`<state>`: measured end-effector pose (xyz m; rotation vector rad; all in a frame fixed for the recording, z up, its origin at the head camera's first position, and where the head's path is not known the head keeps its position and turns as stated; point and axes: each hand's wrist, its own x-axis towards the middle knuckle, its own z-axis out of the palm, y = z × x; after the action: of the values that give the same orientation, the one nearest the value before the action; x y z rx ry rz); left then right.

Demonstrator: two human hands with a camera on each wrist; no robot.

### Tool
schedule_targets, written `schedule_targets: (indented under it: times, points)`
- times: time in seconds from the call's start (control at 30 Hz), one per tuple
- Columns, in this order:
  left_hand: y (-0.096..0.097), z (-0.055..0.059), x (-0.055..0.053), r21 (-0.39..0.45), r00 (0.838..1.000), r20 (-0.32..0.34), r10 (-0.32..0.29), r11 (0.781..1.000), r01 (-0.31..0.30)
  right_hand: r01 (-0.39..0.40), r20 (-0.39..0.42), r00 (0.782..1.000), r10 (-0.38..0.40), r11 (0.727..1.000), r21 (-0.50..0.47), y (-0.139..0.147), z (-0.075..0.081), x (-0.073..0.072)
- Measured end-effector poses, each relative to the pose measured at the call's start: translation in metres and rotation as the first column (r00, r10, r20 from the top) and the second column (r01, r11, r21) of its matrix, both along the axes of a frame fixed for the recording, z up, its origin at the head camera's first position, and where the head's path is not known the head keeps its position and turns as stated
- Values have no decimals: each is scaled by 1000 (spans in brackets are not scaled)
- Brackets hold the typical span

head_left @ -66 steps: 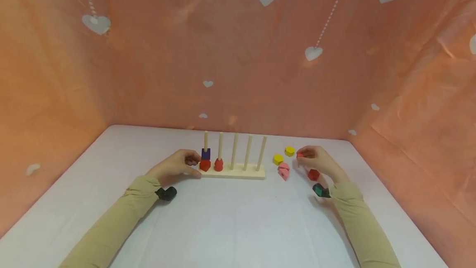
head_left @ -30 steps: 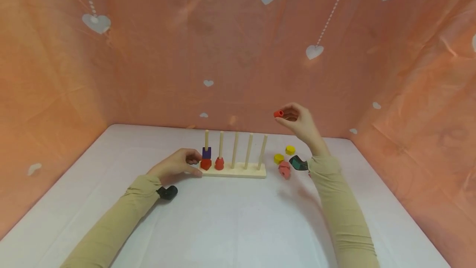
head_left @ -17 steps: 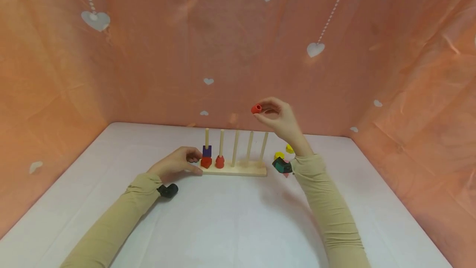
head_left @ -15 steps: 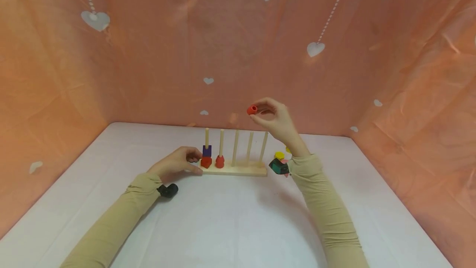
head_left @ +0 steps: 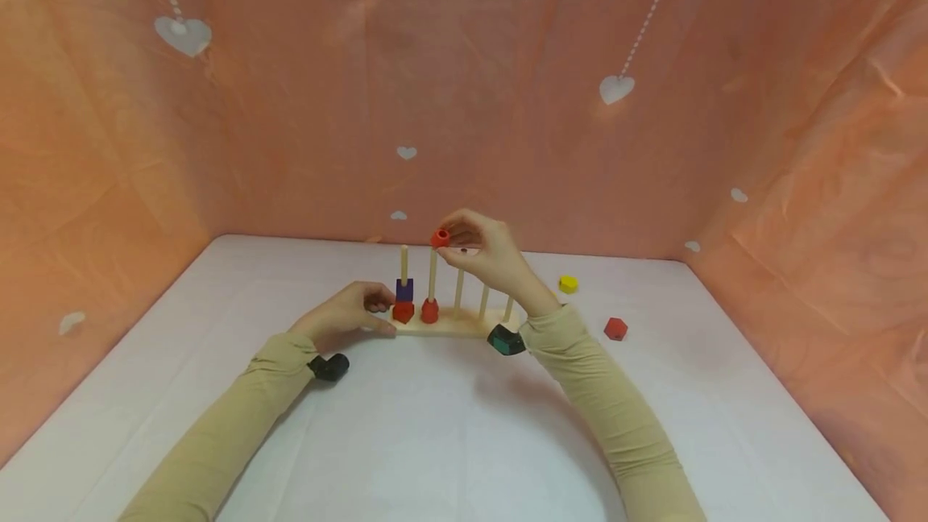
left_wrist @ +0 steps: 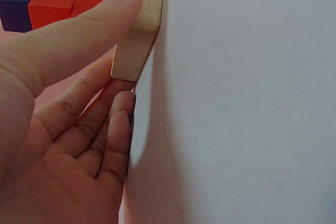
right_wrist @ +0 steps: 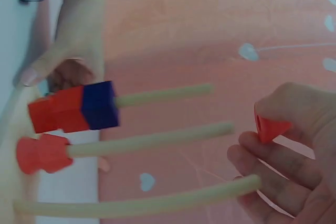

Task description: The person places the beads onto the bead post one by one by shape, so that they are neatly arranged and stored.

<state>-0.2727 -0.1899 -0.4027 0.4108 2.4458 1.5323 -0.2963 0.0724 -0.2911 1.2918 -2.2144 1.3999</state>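
My left hand (head_left: 341,316) grips the left end of a wooden peg stand (head_left: 453,329), its thumb along the stand in the left wrist view. The leftmost peg carries red blocks (head_left: 403,312) with a dark blue block (head_left: 404,290) on top. Red beads (head_left: 430,312) sit at the foot of the second peg; the other pegs are bare where visible. Between thumb and fingers, my right hand (head_left: 487,252) pinches a red bead (head_left: 440,238) with a hole, at the second peg's tip. In the right wrist view that bead (right_wrist: 270,128) appears apart from the pegs.
On the white table (head_left: 406,441) to the right lie a yellow bead (head_left: 569,284) and a red hexagonal bead (head_left: 616,329). The right forearm hides the area beside the stand. An orange curtain (head_left: 449,103) with white hearts hangs behind.
The right hand has picked up the red bead from the right side, lifted it and carried it left to above the second peg. The left hand keeps its place at the stand.
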Motion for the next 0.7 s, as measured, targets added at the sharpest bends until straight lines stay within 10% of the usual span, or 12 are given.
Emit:
schedule_targets:
  times: [0.7]
  points:
    - [0, -2, -1, 4, 1000, -6, 10, 1000, -10, 126, 14, 992, -128, 988, 89, -11, -8, 10]
